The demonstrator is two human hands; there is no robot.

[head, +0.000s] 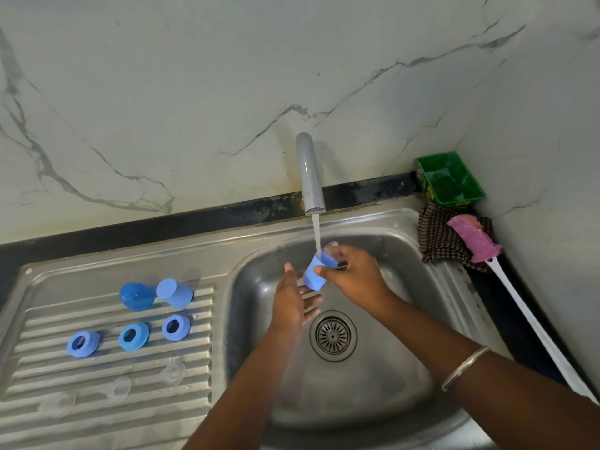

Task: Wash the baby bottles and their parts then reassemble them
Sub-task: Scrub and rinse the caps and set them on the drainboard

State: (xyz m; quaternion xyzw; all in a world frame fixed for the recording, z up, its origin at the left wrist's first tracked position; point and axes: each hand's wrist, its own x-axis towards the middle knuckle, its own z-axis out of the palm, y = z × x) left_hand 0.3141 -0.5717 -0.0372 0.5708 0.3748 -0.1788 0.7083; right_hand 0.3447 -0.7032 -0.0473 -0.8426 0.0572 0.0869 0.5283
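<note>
Over the round steel drain strainer [333,335] of the stainless sink basin [406,368], the left hand [292,302] lies flat with straight fingers, holding nothing, just below a light-blue plastic bottle cap [314,273]. The right hand [352,276] pinches that cap at its rim, tilted, its open mouth up and right under the water stream [316,233] from the grey metal tap spout [310,173]. Left of the strainer, on the ribbed drainboard [107,417], lie three clear teats [118,388], three blue screw rings [133,336], a blue dome cap [136,296] and another light-blue cap [174,292].

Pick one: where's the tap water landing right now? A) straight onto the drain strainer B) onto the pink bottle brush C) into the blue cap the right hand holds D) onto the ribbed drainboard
C: the stream from the tap falls into the open top of the blue cap, which the right hand grips over the sink basin, with the left hand open beside it.
</note>
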